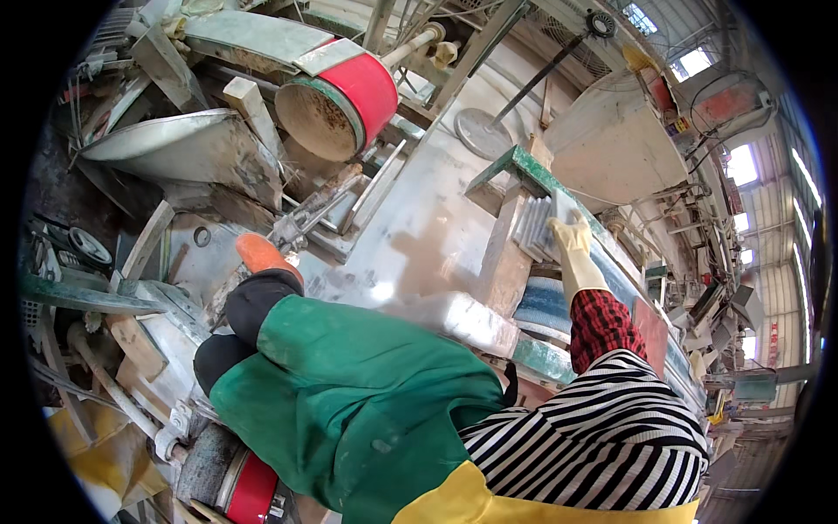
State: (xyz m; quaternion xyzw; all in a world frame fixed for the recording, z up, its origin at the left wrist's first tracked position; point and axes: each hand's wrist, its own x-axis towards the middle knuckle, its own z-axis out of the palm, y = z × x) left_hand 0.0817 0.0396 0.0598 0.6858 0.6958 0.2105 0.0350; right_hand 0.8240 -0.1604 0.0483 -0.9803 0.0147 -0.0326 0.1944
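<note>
My right hand (572,240), in a cream rubber glove, reaches out over the bench at the right. Its thumb and fingers close on the near end of a flat grey slab (566,206). Right beside it, several more grey slabs (533,229) stand packed together on edge, by a wooden block (504,258). A green-edged beam (534,170) runs just past them. My right sleeve is red and black checked below black and white stripes. My left hand does not show.
My green apron (349,384) spreads over my legs, with an orange shoe tip (266,256) beyond. A red-banded drum (336,109) and scrap boards lie far left. A round-based stand (483,131) is at the back. A blue roll (543,301) lies under the bench.
</note>
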